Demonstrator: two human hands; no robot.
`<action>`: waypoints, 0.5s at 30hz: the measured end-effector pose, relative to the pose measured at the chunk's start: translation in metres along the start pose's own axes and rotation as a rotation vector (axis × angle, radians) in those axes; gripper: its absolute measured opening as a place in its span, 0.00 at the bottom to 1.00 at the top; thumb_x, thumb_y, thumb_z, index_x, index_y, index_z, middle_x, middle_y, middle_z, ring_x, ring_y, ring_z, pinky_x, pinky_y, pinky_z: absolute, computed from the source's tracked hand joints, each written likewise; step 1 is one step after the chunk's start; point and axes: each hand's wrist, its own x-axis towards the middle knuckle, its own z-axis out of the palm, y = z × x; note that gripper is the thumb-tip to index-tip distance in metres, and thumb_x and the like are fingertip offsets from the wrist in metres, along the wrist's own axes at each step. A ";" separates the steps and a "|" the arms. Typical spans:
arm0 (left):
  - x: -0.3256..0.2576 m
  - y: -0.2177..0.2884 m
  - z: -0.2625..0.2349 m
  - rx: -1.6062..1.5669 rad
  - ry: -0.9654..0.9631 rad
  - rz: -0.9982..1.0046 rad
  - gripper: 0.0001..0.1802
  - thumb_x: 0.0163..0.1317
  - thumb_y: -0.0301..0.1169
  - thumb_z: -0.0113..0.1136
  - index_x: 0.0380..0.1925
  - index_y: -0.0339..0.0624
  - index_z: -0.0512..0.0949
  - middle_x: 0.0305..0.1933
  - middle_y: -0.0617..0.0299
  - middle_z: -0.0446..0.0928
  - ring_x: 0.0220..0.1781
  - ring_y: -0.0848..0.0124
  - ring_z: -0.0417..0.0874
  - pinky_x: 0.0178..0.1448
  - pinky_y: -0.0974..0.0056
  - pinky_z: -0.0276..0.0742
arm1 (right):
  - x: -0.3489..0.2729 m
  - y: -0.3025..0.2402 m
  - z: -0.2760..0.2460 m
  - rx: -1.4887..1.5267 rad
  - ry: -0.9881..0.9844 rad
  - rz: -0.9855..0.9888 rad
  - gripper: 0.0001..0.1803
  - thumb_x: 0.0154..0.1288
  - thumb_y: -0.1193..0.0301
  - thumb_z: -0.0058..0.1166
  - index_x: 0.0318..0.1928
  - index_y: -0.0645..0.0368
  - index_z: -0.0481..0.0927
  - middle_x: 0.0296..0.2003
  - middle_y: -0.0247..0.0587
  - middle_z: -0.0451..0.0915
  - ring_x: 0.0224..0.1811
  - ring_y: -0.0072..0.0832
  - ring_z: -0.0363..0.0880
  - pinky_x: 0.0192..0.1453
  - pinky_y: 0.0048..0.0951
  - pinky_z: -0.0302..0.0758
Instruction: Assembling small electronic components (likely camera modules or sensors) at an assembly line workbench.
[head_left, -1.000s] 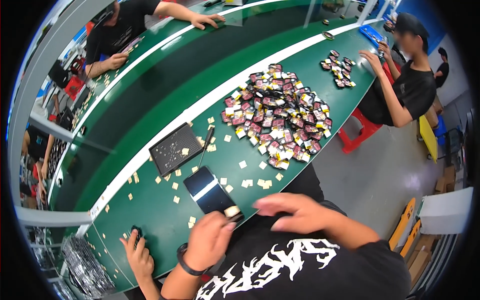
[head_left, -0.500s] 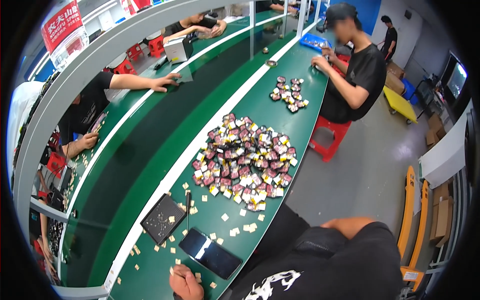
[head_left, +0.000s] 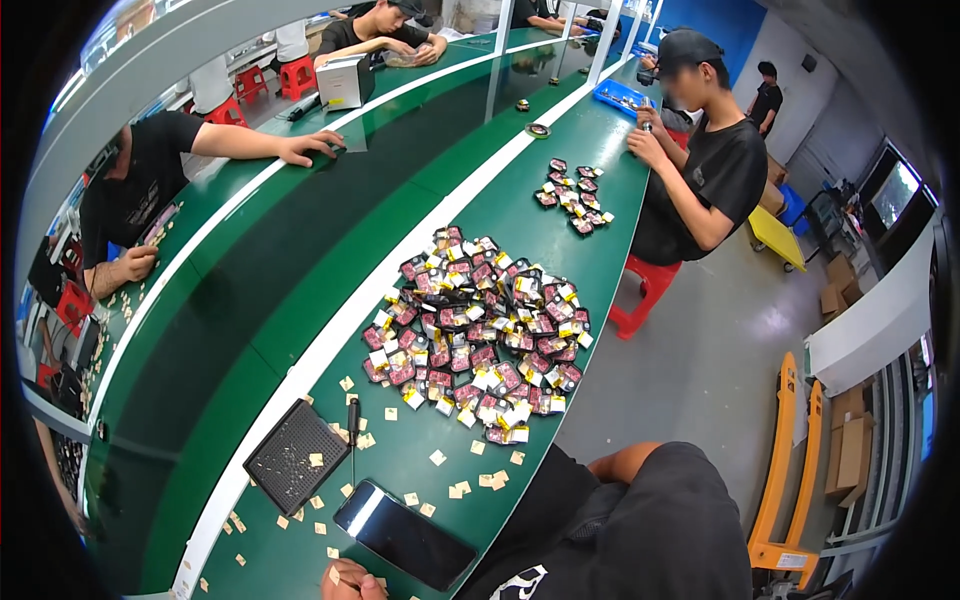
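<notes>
At the lower edge, partly cut off, my left hand [head_left: 352,582] is closed, fingers curled in. Something small and pale shows at its fingertips, too small to make out. Beside it lies a black smartphone [head_left: 405,536], screen up. Beyond the phone are a black gridded tray [head_left: 285,440] holding tiny bits and a dark-handled screwdriver [head_left: 353,425]. Small pale square pieces [head_left: 438,457] are scattered around them. Farther off is a large heap of small black-cased assemblies [head_left: 460,357] with dark red faces and white and yellow tabs. My right hand is out of view; only a bent bare arm [head_left: 625,462] shows.
A smaller group of the same assemblies [head_left: 572,205] lies near a seated co-worker [head_left: 715,170]. A dark conveyor strip [head_left: 300,270] runs along the green bench. Across it, another person's hand [head_left: 310,148] rests flat. A yellow pallet jack [head_left: 775,500] stands at right.
The whole view has shifted, so the near bench items sit lower and further left. My left hand is lower and more cut off by the edge. The heap looks unchanged.
</notes>
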 end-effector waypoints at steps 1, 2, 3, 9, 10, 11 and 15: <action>0.001 0.002 -0.001 -0.003 -0.027 -0.008 0.13 0.71 0.28 0.51 0.25 0.39 0.74 0.24 0.53 0.74 0.29 0.50 0.75 0.37 0.49 0.70 | -0.001 0.003 0.000 -0.012 0.003 -0.005 0.20 0.71 0.57 0.56 0.53 0.58 0.84 0.39 0.34 0.87 0.39 0.32 0.84 0.41 0.48 0.80; 0.002 0.001 -0.004 -0.002 -0.056 -0.012 0.13 0.70 0.28 0.51 0.25 0.39 0.74 0.25 0.53 0.74 0.29 0.50 0.76 0.37 0.49 0.70 | 0.000 0.003 0.003 -0.022 0.003 -0.013 0.20 0.71 0.57 0.56 0.53 0.58 0.85 0.39 0.34 0.87 0.39 0.32 0.84 0.40 0.48 0.80; 0.001 0.001 -0.005 -0.001 -0.059 -0.011 0.13 0.70 0.28 0.51 0.25 0.39 0.74 0.25 0.53 0.74 0.29 0.50 0.76 0.37 0.49 0.70 | 0.002 0.000 0.003 -0.031 0.004 -0.023 0.20 0.71 0.57 0.56 0.53 0.58 0.85 0.39 0.34 0.87 0.38 0.32 0.84 0.40 0.48 0.80; -0.005 0.000 -0.009 0.040 -0.056 -0.051 0.13 0.71 0.30 0.51 0.25 0.38 0.75 0.25 0.52 0.75 0.30 0.49 0.76 0.37 0.49 0.70 | 0.011 0.006 0.012 -0.096 0.020 -0.112 0.19 0.71 0.57 0.57 0.52 0.58 0.85 0.38 0.34 0.87 0.38 0.32 0.84 0.40 0.47 0.80; -0.004 0.002 -0.009 0.033 -0.048 -0.050 0.13 0.71 0.29 0.52 0.25 0.38 0.75 0.24 0.52 0.75 0.30 0.49 0.76 0.37 0.50 0.70 | 0.011 0.008 0.014 -0.107 0.023 -0.128 0.19 0.70 0.57 0.57 0.52 0.58 0.85 0.38 0.34 0.87 0.38 0.32 0.84 0.40 0.47 0.81; -0.004 0.002 -0.010 0.028 -0.041 -0.046 0.13 0.71 0.29 0.52 0.25 0.38 0.75 0.24 0.52 0.75 0.29 0.48 0.75 0.37 0.50 0.70 | 0.010 0.005 0.019 -0.116 0.026 -0.146 0.19 0.70 0.57 0.57 0.52 0.58 0.85 0.38 0.34 0.87 0.37 0.32 0.84 0.40 0.47 0.81; -0.006 0.001 -0.007 0.022 0.002 -0.001 0.13 0.71 0.28 0.51 0.25 0.38 0.75 0.23 0.53 0.75 0.29 0.49 0.75 0.36 0.50 0.69 | 0.026 -0.001 0.022 -0.147 0.038 -0.217 0.19 0.70 0.57 0.57 0.51 0.58 0.85 0.37 0.34 0.87 0.37 0.32 0.84 0.40 0.47 0.81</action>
